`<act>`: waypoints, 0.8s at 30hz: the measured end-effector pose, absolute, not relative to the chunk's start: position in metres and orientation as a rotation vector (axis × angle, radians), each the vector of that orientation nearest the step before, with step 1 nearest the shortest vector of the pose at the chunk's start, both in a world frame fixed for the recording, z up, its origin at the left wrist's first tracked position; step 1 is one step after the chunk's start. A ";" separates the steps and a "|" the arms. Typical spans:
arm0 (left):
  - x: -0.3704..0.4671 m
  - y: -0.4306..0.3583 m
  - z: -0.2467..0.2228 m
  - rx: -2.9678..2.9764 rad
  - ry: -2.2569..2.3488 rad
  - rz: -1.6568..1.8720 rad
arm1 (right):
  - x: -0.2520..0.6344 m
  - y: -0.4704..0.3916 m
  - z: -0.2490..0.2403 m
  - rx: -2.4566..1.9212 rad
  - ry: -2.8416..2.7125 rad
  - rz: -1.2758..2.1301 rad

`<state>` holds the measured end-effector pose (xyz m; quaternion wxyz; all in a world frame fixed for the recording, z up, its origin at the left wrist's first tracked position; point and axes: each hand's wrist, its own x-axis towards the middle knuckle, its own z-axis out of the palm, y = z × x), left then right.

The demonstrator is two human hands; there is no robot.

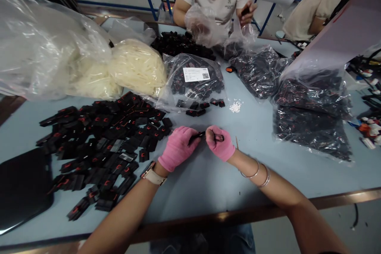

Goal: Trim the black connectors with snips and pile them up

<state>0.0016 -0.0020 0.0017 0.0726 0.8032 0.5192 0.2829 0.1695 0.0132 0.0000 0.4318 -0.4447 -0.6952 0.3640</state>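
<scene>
My left hand (179,147), in a pink glove, is closed around a small black plastic part (196,137). Close beside it, my right hand (219,143), also in a pink glove, has its fingers curled round a small tool with a rounded, metal-edged end (219,138). The tool's tip and where it meets the part are hidden by the fingers. To the left spreads a heap of black plastic connector housings (110,139) with red clips. A little pile of tiny white pieces (235,106) lies beyond my right hand.
Behind the hands is a labelled clear bag of black parts (193,77), with bags of pale yellow pieces (138,67) left of it. More bags of black parts (312,127) lie right. A black tray (25,190) sits front left. Across the table (253,186) works another person (212,0).
</scene>
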 end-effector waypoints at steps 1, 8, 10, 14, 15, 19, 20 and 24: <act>0.002 -0.002 0.002 2.409 1.559 0.847 | 0.170 0.013 -0.001 -1.104 -1.723 0.899; 0.001 -0.002 0.002 2.400 1.569 0.831 | 0.172 0.013 -0.008 -1.140 -1.725 0.919; 0.001 -0.002 0.003 2.395 1.562 0.824 | 0.171 0.013 -0.007 -1.138 -1.743 0.955; 0.001 -0.003 0.002 2.398 1.552 0.830 | 0.169 0.012 -0.003 -1.104 -1.762 0.994; 0.001 -0.003 0.002 2.398 1.552 0.833 | 0.170 0.012 -0.004 -1.096 -1.750 0.986; 0.002 -0.003 0.001 2.405 1.568 0.854 | 0.171 0.011 -0.008 -1.094 -1.700 0.976; 0.001 -0.003 0.001 2.407 1.567 0.854 | 0.172 0.012 -0.008 -1.090 -1.696 0.991; 0.001 -0.002 0.002 2.411 1.547 0.840 | 0.170 0.012 -0.004 -1.079 -1.706 1.072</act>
